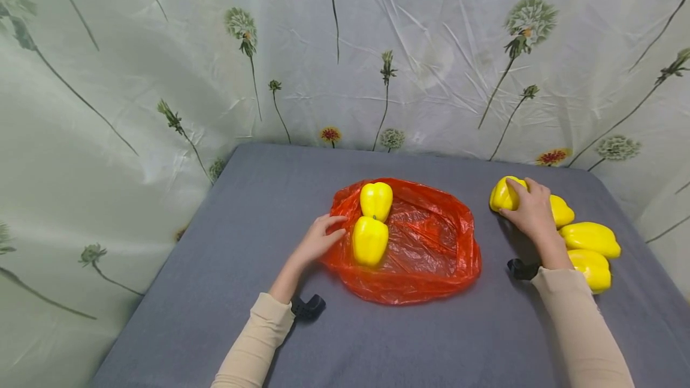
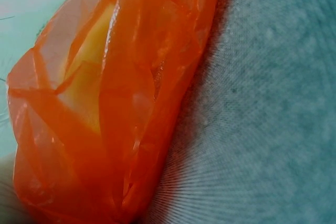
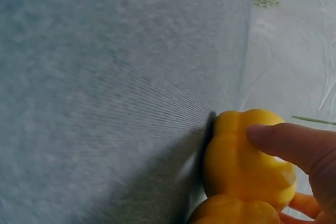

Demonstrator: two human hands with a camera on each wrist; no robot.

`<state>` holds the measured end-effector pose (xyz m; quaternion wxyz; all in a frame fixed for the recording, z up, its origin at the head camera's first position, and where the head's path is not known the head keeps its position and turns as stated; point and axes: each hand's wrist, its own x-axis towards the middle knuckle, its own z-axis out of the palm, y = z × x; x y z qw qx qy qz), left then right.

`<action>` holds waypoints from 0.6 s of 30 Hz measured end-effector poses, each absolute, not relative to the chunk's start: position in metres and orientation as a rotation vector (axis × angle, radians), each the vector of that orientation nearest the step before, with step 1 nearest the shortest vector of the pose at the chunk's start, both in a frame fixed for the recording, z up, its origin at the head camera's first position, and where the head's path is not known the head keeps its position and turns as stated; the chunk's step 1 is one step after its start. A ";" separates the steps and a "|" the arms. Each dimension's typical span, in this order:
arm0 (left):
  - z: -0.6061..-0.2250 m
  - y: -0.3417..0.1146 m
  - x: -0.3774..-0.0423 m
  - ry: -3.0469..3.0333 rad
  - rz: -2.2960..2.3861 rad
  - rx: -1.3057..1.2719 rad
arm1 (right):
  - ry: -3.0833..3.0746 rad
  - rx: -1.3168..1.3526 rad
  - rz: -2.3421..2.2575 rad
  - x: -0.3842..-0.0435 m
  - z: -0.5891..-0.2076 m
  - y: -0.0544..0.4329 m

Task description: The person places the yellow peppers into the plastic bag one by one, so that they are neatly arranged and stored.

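Observation:
At the right of the head view, my right hand (image 1: 530, 211) grips a yellow bell pepper (image 1: 502, 195), with the thumb on its near side. The right wrist view shows the thumb against the gripped pepper (image 3: 247, 161) and fingertips behind it. My left hand (image 1: 318, 238) is at the left rim of a red plastic bag (image 1: 415, 289), its fingers apart and reaching over the edge. Two more yellow bell peppers, a far one (image 1: 376, 199) and a near one (image 1: 370, 241), lie in the left part of the bag. In the left wrist view the bag (image 2: 142, 103) covers most of the hand.
Beside my right wrist lie several yellow peppers, among them one by the fingers (image 1: 562, 211), a middle one (image 1: 590, 239) and a near one (image 1: 592, 269). Grey cloth (image 1: 215, 316) covers the table. A flower-printed curtain (image 1: 302, 47) hangs behind and at the sides.

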<state>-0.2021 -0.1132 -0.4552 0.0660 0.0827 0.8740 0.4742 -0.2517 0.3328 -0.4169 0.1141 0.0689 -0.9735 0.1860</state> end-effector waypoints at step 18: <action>-0.459 -0.113 -0.203 2.648 1.428 0.252 | -2.785 0.228 0.590 -0.237 -0.418 0.328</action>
